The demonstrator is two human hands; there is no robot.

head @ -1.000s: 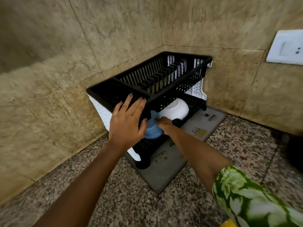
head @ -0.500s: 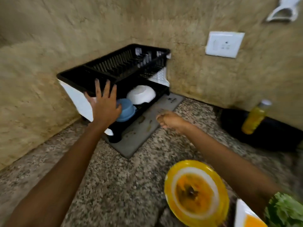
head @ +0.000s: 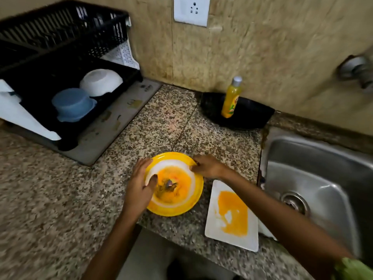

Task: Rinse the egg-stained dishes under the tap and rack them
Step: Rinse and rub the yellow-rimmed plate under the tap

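Observation:
A round yellow plate (head: 177,209) smeared with egg lies on the granite counter near its front edge. My left hand (head: 139,184) grips its left rim, thumb on the inner face. My right hand (head: 207,166) pinches its upper right rim. To its right lies a white rectangular plate (head: 214,229) with a yellow egg stain. The steel sink (head: 314,170) is at the right, with the tap (head: 357,69) blurred on the wall above it. The black dish rack (head: 66,33) stands at the back left, holding an upturned blue bowl (head: 72,104) and a white bowl (head: 101,81) on its lower tier.
A yellow dish-soap bottle (head: 230,98) stands in front of a black pan (head: 248,118) against the wall beside the sink. A grey drying mat (head: 113,126) lies under the rack. A white wall socket (head: 191,10) is above the counter.
My view swung from the rack to the counter and sink. Both hands left the rack, where the blue bowl stays, and came down onto the yellow plate's rim.

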